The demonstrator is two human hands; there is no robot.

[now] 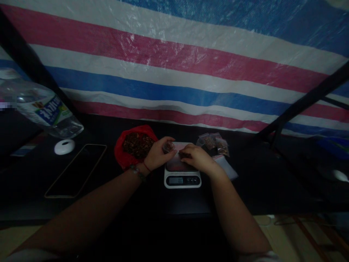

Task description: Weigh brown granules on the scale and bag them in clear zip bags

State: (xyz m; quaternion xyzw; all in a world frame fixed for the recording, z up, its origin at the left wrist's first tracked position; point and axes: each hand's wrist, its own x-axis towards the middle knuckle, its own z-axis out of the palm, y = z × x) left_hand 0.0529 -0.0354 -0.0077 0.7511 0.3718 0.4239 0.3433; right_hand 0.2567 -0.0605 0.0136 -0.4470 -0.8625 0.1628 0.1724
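My left hand (158, 154) is closed round a small see-through cup (168, 146) above the left part of a white kitchen scale (182, 183). Over the scale's dark plate, the fingers of my right hand (200, 158) are pinched on some dark brown dried pieces (184, 155), whose exact kind I cannot make out. The scale's lit display appears to read 0.0. Just left of my left hand lies an open red plastic bag (119, 151) filled with brown dried bits (137, 145).
Right of the scale lie small zip bags (222, 146) with brown contents and a flat white bag (227, 167). A phone (76, 171), a round white object (64, 146) and a large plastic bottle (51, 111) occupy the left. Behind hangs a striped sheet (174, 76).
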